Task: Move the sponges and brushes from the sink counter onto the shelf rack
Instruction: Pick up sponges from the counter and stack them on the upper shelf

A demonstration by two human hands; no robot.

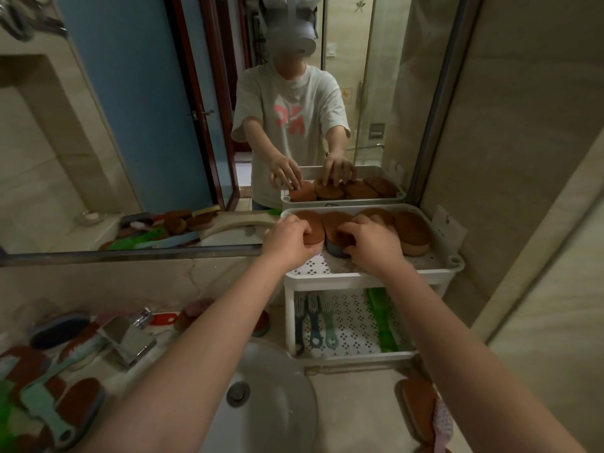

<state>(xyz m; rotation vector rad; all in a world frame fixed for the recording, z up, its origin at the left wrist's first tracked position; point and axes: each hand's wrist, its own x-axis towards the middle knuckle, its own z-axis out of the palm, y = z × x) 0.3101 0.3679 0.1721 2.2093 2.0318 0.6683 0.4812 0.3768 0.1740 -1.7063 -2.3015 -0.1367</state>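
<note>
A white two-tier shelf rack [454,261] stands on the counter to the right of the sink. Several brown oval sponges [413,232] stand on edge in its top tray. My left hand [289,241] grips the leftmost brown sponge [313,223] there. My right hand [372,243] holds a brown sponge with a blue-grey base [336,246] in the middle of the tray. The lower tray holds three teal-handled brushes [315,322] and a green brush [380,318]. More sponges and brushes [62,380] lie on the counter at the left.
A chrome faucet [130,338] stands behind the white sink basin [281,407]. One brown sponge [418,410] lies on the counter at the right front beside a pink cloth. A wall mirror behind reflects me and the rack. Tiled wall closes the right side.
</note>
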